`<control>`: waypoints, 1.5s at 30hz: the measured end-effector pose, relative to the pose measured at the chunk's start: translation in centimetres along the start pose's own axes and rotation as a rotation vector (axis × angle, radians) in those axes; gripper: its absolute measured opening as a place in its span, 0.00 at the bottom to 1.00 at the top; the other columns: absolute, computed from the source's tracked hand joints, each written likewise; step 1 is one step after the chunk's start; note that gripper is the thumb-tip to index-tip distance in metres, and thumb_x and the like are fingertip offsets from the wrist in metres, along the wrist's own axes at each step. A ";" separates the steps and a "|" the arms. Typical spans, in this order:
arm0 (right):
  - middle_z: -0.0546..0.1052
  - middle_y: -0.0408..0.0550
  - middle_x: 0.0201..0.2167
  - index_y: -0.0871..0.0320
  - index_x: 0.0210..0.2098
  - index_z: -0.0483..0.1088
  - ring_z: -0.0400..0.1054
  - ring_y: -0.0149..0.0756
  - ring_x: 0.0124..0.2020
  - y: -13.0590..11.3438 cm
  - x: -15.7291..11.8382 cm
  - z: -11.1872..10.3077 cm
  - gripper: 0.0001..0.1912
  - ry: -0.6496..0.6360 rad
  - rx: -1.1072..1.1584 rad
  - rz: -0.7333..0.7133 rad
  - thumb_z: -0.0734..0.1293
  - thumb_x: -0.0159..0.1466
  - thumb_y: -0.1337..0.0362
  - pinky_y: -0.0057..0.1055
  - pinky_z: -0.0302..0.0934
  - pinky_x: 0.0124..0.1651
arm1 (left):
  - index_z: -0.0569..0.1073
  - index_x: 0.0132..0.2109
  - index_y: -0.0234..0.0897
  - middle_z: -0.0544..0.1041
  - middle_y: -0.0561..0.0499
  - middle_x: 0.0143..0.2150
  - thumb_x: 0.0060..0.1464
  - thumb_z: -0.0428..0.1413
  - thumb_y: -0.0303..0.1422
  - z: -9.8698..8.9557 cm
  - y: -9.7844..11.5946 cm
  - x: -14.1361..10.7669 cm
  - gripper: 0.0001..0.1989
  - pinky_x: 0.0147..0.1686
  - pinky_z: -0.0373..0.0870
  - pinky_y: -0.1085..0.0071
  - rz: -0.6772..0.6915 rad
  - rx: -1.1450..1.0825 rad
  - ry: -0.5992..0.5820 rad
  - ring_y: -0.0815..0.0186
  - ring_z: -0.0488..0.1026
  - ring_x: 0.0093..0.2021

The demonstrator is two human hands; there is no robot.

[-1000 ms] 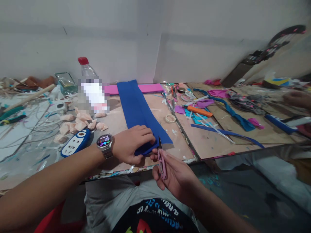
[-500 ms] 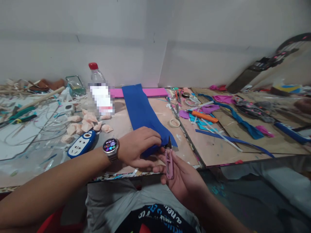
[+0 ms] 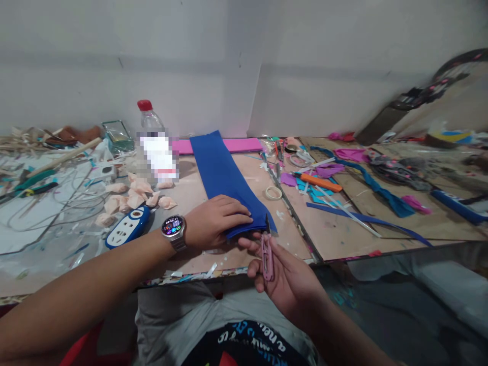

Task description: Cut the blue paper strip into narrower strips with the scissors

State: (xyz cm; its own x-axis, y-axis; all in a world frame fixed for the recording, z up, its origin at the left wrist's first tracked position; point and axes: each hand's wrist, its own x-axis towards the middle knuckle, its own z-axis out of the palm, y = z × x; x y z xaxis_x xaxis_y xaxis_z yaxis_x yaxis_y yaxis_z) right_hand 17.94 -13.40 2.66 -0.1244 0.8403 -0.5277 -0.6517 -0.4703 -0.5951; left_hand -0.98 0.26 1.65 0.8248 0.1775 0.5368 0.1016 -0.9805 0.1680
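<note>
A wide strip of blue paper (image 3: 221, 170), seemingly crepe paper, runs from the back of the table to its front edge, where its near end is folded. My left hand (image 3: 219, 218), with a watch on the wrist, grips that near end, fingers on top and the thumb out of sight beneath. In my right hand (image 3: 284, 267) is a pair of pink thread snips (image 3: 267, 256). Their dark blades point away from me and meet the right side of the folded blue end.
Behind the blue strip lies a folded pink strip (image 3: 247, 145). A red-capped bottle (image 3: 151, 121), peach paper pieces (image 3: 137, 193) and a blue-and-white power strip (image 3: 127, 227) stand left. A tape roll (image 3: 273, 193), an orange cutter (image 3: 320, 182) and coloured scraps lie right.
My left hand has shifted slightly, its thumb now hidden under the paper. The blue paper's near end lies flatter, and the snips' blades have moved slightly right along its edge.
</note>
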 end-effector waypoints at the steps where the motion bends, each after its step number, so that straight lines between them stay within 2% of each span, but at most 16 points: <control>1: 0.83 0.53 0.43 0.58 0.51 0.68 0.75 0.34 0.21 0.2 0.0 -0.2 0.12 -0.013 -0.015 -0.014 0.58 0.77 0.59 0.27 0.65 0.17 | 0.71 0.58 0.37 0.79 0.41 0.55 0.60 0.57 0.32 -0.1 0.0 0.0 0.19 0.56 0.71 0.57 0.005 -0.012 -0.004 0.57 0.75 0.55; 4: 0.83 0.53 0.38 0.59 0.54 0.68 0.72 0.33 0.18 0.7 -0.1 -0.9 0.14 -0.078 -0.052 -0.035 0.63 0.74 0.57 0.27 0.63 0.15 | 0.71 0.51 0.37 0.80 0.41 0.50 0.57 0.55 0.29 -0.5 -0.1 0.0 0.14 0.52 0.72 0.57 0.007 -0.050 -0.010 0.57 0.76 0.50; 7: 0.82 0.51 0.36 0.59 0.56 0.67 0.72 0.33 0.18 1.0 -0.3 -1.6 0.18 -0.147 -0.077 0.004 0.65 0.73 0.54 0.27 0.63 0.14 | 0.71 0.45 0.38 0.79 0.42 0.45 0.58 0.55 0.33 -0.7 -0.3 -0.1 0.09 0.47 0.72 0.58 -0.012 -0.080 0.000 0.58 0.75 0.45; 9: 0.81 0.48 0.33 0.58 0.56 0.67 0.70 0.32 0.16 1.1 -0.4 -1.8 0.19 -0.194 -0.100 0.024 0.64 0.73 0.52 0.25 0.61 0.14 | 0.71 0.46 0.38 0.79 0.41 0.45 0.57 0.57 0.36 -0.6 -0.4 -0.2 0.11 0.45 0.72 0.60 -0.017 -0.099 -0.023 0.58 0.74 0.44; 12: 0.79 0.46 0.28 0.58 0.54 0.67 0.64 0.28 0.12 1.0 -0.6 -1.8 0.18 -0.239 -0.131 0.027 0.62 0.74 0.51 0.22 0.56 0.12 | 0.72 0.54 0.37 0.79 0.40 0.50 0.55 0.59 0.36 -0.4 -0.6 -0.3 0.20 0.47 0.73 0.60 -0.004 -0.107 -0.069 0.56 0.75 0.47; 17: 0.74 0.38 0.23 0.55 0.53 0.67 0.55 0.23 0.10 0.6 -0.7 -1.9 0.16 -0.217 -0.113 0.063 0.63 0.74 0.52 0.19 0.49 0.12 | 0.71 0.63 0.39 0.79 0.40 0.56 0.60 0.53 0.32 -0.5 -0.8 -0.3 0.25 0.52 0.71 0.56 0.041 -0.120 -0.106 0.55 0.76 0.52; 22: 0.67 0.33 0.19 0.54 0.52 0.68 0.47 0.20 0.10 0.3 -0.7 -2.4 0.17 -0.211 -0.079 0.095 0.66 0.71 0.50 0.18 0.45 0.13 | 0.73 0.62 0.39 0.79 0.42 0.58 0.58 0.50 0.30 -0.8 -0.9 -0.4 0.25 0.53 0.71 0.53 0.092 -0.131 -0.073 0.55 0.75 0.53; 28: 0.64 0.31 0.18 0.55 0.49 0.70 0.41 0.19 0.10 0.0 -0.8 -2.7 0.17 -0.232 -0.060 0.109 0.70 0.69 0.50 0.18 0.42 0.13 | 0.73 0.62 0.39 0.80 0.41 0.58 0.59 0.51 0.31 -0.7 -1.2 -0.5 0.24 0.53 0.72 0.53 0.125 -0.152 -0.057 0.54 0.76 0.53; 34: 0.64 0.31 0.17 0.55 0.49 0.71 0.39 0.20 0.11 -0.6 -1.2 -2.7 0.19 -0.222 -0.079 0.105 0.72 0.67 0.49 0.19 0.42 0.13 | 0.75 0.61 0.37 0.82 0.42 0.56 0.60 0.52 0.32 -0.5 -1.2 -0.5 0.23 0.51 0.72 0.54 0.161 -0.159 -0.038 0.53 0.77 0.50; 45: 0.63 0.31 0.18 0.55 0.49 0.71 0.39 0.20 0.12 -0.3 -1.0 -2.7 0.17 -0.220 -0.087 0.129 0.70 0.69 0.50 0.19 0.42 0.14 | 0.75 0.60 0.37 0.82 0.42 0.55 0.61 0.50 0.31 -0.4 -1.1 -0.4 0.22 0.49 0.74 0.55 0.169 -0.152 -0.024 0.55 0.78 0.50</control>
State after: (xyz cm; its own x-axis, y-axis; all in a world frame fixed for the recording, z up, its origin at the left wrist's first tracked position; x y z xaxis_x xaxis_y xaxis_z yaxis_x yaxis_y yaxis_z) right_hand 20.24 -14.86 1.76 -0.3684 0.8057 -0.4638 -0.5543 -0.5909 -0.5861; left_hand -1.61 1.33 1.61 0.8364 0.0083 0.5480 -0.1221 -0.9719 0.2012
